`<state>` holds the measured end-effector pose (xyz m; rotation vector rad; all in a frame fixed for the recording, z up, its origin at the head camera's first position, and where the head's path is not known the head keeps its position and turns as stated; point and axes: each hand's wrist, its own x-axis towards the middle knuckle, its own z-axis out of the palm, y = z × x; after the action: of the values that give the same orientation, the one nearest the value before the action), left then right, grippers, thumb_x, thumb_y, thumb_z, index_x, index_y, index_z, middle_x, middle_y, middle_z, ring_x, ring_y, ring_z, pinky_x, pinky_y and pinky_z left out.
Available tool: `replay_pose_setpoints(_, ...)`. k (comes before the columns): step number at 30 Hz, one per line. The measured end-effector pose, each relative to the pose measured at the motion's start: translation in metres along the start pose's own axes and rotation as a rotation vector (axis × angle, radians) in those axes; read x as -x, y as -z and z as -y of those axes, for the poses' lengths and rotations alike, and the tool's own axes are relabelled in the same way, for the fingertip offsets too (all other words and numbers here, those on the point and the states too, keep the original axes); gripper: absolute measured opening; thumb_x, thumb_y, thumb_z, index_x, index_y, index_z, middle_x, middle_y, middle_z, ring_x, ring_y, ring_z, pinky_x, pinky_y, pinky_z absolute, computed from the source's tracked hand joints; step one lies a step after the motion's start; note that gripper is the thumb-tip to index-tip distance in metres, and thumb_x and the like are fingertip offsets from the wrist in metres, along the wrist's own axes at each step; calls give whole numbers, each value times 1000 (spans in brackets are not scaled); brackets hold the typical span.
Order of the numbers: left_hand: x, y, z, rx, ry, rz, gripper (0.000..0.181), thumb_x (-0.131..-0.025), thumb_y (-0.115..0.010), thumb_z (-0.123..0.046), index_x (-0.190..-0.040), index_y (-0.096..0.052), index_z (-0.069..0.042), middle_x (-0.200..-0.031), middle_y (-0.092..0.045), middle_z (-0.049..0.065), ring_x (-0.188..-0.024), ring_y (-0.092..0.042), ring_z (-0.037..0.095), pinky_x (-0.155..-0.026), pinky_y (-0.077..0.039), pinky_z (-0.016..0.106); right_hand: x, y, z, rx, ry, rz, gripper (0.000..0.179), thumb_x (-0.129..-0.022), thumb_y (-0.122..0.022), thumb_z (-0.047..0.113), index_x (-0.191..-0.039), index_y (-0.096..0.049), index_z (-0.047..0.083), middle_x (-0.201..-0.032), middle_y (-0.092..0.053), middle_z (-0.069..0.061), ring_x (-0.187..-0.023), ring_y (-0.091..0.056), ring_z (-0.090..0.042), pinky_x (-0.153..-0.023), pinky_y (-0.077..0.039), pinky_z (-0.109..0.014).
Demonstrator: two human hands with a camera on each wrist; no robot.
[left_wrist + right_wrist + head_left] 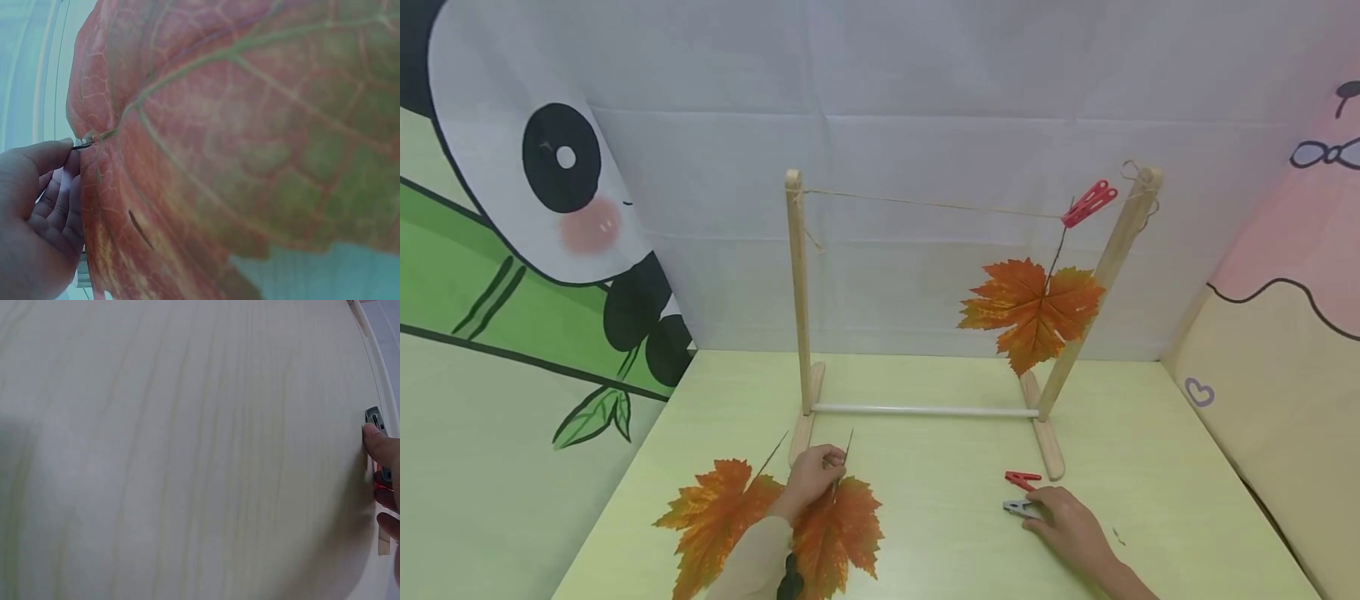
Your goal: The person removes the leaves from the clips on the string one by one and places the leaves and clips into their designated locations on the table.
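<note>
My left hand pinches the thin dark stem of an orange maple leaf between thumb and fingertip, close to where the stem meets the blade. This leaf is at the near part of the table, left of its middle. A second leaf lies just beside it, closer to the table's left edge; my forearm covers the gap, so I cannot tell whether the two touch.

My right hand is over toward the table's right edge, thumb and fingers pinching a grey clip. A red clip sits just past it, on the side toward the back edge, partly covered by my fingers.

Nearer the back edge stands a wooden frame: a left post and a right post, with a white rod joining them low down. A string runs between the tops of the posts. Near its right end a pinkish-red clip grips the string, and a third leaf hangs there by its stem, partly in front of the right post.
</note>
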<state>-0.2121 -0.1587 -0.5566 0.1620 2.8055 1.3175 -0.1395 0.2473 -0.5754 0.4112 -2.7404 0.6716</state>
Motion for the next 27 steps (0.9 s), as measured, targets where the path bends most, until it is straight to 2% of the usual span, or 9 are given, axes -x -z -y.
replay_pose_setpoints(5, -1, 1, 1, -21, -11, 2, 15, -77, -64, -4, -92, -65, 0, -77, -63, 4, -64, -53, 12, -53, -44, 25, 1, 0, -1, -2, 2, 5, 36, -60, -82, 24, -91, -67, 15, -89, -60, 10, -81, -53, -4, -68, -47, -26)
replay_pose_setpoints(15, -1, 3, 6, -33, 9, -11, 14, -78, -64, -5, -92, -66, -3, -78, -63, 3, -66, -54, 13, -56, -45, 27, 0, 1, 0, 1, 26, -4, 36, -60, -82, 24, -91, -67, 14, -88, -61, 10, -80, -53, -3, -67, -47, -25)
replay_pose_setpoints(21, -1, 3, 6, -25, 5, -13, 14, -78, -64, -5, -91, -66, -3, -78, -63, 3, -65, -54, 13, -55, -45, 27, -1, 1, 0, 7, 20, 14, 35, -60, -82, 23, -90, -67, 14, -89, -61, 11, -81, -54, -5, -70, -48, -28)
replay_pose_setpoints(27, -2, 3, 5, -38, 3, -21, 13, -78, -64, -5, -91, -66, -4, -77, -63, 2, -65, -54, 13, -56, -45, 27, -2, 3, 0, 23, 60, 7, 34, -61, -81, 24, -90, -66, 14, -89, -62, 9, -83, -57, -8, -72, -49, -30)
